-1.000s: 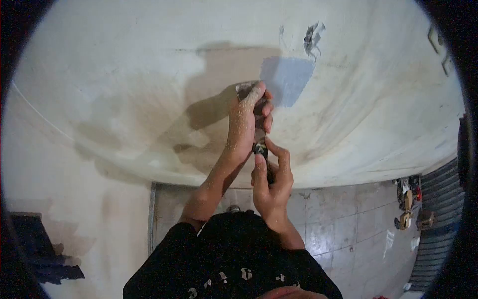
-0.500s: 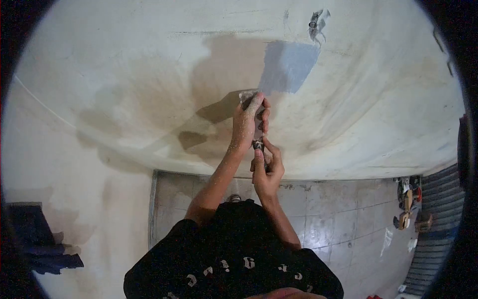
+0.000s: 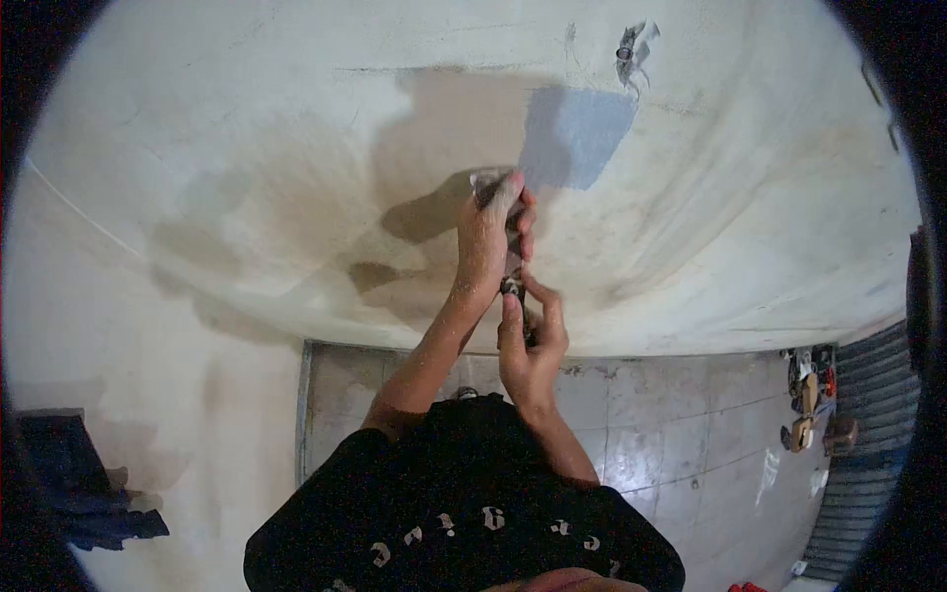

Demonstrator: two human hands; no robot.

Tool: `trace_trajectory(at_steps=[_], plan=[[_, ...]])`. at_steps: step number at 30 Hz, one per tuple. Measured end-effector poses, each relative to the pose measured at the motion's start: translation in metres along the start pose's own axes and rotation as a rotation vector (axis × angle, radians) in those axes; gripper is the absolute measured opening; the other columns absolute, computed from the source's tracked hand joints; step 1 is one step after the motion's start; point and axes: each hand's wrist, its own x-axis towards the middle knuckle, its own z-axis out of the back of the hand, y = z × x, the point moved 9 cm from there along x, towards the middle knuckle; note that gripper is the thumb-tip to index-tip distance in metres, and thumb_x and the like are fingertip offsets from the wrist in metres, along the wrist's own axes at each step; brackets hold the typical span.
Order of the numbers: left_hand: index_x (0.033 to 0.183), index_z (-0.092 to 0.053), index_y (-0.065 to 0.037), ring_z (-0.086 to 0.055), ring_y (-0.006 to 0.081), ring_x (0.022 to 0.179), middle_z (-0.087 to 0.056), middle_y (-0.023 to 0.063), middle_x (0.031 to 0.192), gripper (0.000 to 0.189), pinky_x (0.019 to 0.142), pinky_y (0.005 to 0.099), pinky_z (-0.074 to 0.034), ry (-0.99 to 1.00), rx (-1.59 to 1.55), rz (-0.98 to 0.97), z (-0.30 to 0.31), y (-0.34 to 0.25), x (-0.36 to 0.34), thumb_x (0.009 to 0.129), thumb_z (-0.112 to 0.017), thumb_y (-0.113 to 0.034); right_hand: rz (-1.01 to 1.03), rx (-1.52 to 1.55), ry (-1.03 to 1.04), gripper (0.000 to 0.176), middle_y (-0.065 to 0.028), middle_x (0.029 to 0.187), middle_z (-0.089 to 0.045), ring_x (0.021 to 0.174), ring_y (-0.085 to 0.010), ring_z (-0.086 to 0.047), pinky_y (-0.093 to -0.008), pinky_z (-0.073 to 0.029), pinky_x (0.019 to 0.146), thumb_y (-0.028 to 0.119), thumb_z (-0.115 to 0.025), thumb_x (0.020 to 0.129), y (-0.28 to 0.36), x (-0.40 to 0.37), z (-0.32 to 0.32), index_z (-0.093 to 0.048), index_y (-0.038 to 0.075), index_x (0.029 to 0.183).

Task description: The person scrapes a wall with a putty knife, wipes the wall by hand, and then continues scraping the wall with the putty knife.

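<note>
My left hand (image 3: 485, 247) is wrapped around the upper part of a dark scraper-like tool (image 3: 513, 259), its blade end pressed to the plastered wall (image 3: 296, 178). Just below, my right hand (image 3: 531, 340) grips the tool's lower handle, thumb and forefinger pinching near a small metal part. Both hands are dusted with pale specks. The blade tip (image 3: 486, 181) shows above my left fingers, beside a grey-blue painted patch (image 3: 577, 133). Most of the tool is hidden by my fingers.
Damp brownish stains spread over the wall left of my hands. A small hole with a fitting (image 3: 625, 51) sits above the grey patch. Below is a tiled floor (image 3: 671, 424), with footwear and clutter (image 3: 811, 400) at the right and a dark object (image 3: 69, 483) at the left.
The view has shifted slightly, so the grey patch and wall hole sit higher. Both hands keep the same grip on the tool, a bit further from me than a second ago.
</note>
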Motion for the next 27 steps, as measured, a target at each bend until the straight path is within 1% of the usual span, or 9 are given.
trace_trajectory(at_steps=[2, 5, 8, 11, 15, 16, 20, 23, 27], plan=[[0.077, -0.054, -0.007, -0.045, 0.0119, 0.038, -0.046, 0.0005, 0.054, 0.030, 0.036, 0.0256, -0.036, -0.018, 0.018, 0.012, -0.010, -0.016, -0.003, 0.092, -0.059, -0.032, -0.021, 0.019, -0.005, 0.033, 0.0035, 0.062, -0.051, 0.054, -0.0022, -0.042, -0.0186, -0.030, 0.048, 0.013, -0.054, 0.098, 0.018, 0.005, 0.000, -0.048, -0.001, 0.127], [0.077, -0.054, -0.006, -0.046, 0.0119, 0.038, -0.047, 0.0007, 0.054, 0.031, 0.036, 0.0251, -0.036, 0.004, 0.005, -0.024, -0.007, -0.012, 0.001, 0.092, -0.060, -0.034, 0.039, -0.041, -0.028, 0.032, 0.0027, 0.064, -0.052, 0.055, -0.0023, -0.042, -0.0188, -0.031, 0.049, 0.012, -0.054, 0.097, 0.014, 0.003, -0.001, -0.048, -0.002, 0.126], [0.077, -0.055, -0.006, -0.046, 0.0117, 0.038, -0.048, 0.0007, 0.055, 0.032, 0.037, 0.0249, -0.036, 0.013, 0.038, 0.027, -0.008, -0.010, 0.002, 0.092, -0.060, -0.034, 0.058, -0.078, -0.035, 0.031, 0.0018, 0.066, -0.052, 0.056, -0.0025, -0.043, -0.0191, -0.032, 0.050, 0.010, -0.054, 0.097, 0.019, 0.004, 0.000, -0.048, -0.002, 0.125], [0.077, -0.055, -0.006, -0.046, 0.0120, 0.038, -0.047, 0.0006, 0.054, 0.032, 0.036, 0.0252, -0.036, 0.039, 0.015, -0.031, -0.020, -0.031, 0.005, 0.092, -0.060, -0.035, 0.029, -0.046, -0.041, 0.030, 0.0011, 0.068, -0.053, 0.057, -0.0027, -0.043, -0.0193, -0.032, 0.050, 0.010, -0.053, 0.097, 0.030, 0.009, -0.003, -0.049, -0.002, 0.125], [0.078, -0.055, -0.006, -0.046, 0.0121, 0.038, -0.047, 0.0003, 0.054, 0.032, 0.036, 0.0251, -0.036, 0.004, 0.036, 0.075, -0.005, -0.006, 0.000, 0.092, -0.059, -0.035, 0.095, -0.106, -0.040, 0.031, 0.0008, 0.068, -0.053, 0.056, -0.0027, -0.043, -0.0196, -0.031, 0.049, 0.009, -0.053, 0.097, 0.028, 0.004, -0.002, -0.049, -0.002, 0.125], [0.078, -0.055, -0.006, -0.046, 0.0122, 0.038, -0.047, 0.0003, 0.054, 0.031, 0.036, 0.0253, -0.036, 0.017, 0.023, 0.047, -0.010, -0.013, 0.001, 0.093, -0.058, -0.033, 0.118, -0.122, -0.044, 0.031, 0.0008, 0.068, -0.053, 0.056, -0.0027, -0.043, -0.0198, -0.031, 0.049, 0.009, -0.053, 0.097, 0.031, 0.007, -0.002, -0.048, -0.002, 0.125], [0.077, -0.054, -0.006, -0.046, 0.0121, 0.038, -0.046, 0.0003, 0.054, 0.030, 0.036, 0.0258, -0.036, 0.067, 0.021, -0.048, -0.026, -0.040, 0.007, 0.093, -0.057, -0.032, 0.071, -0.095, -0.037, 0.031, 0.0007, 0.066, -0.052, 0.055, -0.0026, -0.042, -0.0199, -0.031, 0.048, 0.010, -0.053, 0.097, 0.052, 0.015, -0.004, -0.048, -0.002, 0.126], [0.077, -0.053, -0.006, -0.046, 0.0119, 0.039, -0.046, 0.0004, 0.054, 0.030, 0.037, 0.0250, -0.035, 0.054, 0.000, 0.007, -0.016, -0.022, 0.001, 0.093, -0.058, -0.032, 0.102, -0.132, -0.032, 0.032, 0.0006, 0.065, -0.052, 0.055, -0.0023, -0.042, -0.0197, -0.030, 0.047, 0.010, -0.053, 0.097, 0.037, 0.005, -0.003, -0.048, -0.002, 0.126], [0.077, -0.053, -0.007, -0.045, 0.0120, 0.037, -0.046, 0.0003, 0.054, 0.030, 0.036, 0.0247, -0.035, 0.065, -0.020, 0.023, -0.022, -0.030, 0.003, 0.092, -0.059, -0.032, 0.058, -0.119, -0.029, 0.031, 0.0002, 0.065, -0.053, 0.056, -0.0020, -0.041, -0.0193, -0.030, 0.048, 0.010, -0.052, 0.098, 0.047, 0.008, -0.002, -0.047, -0.001, 0.126]])
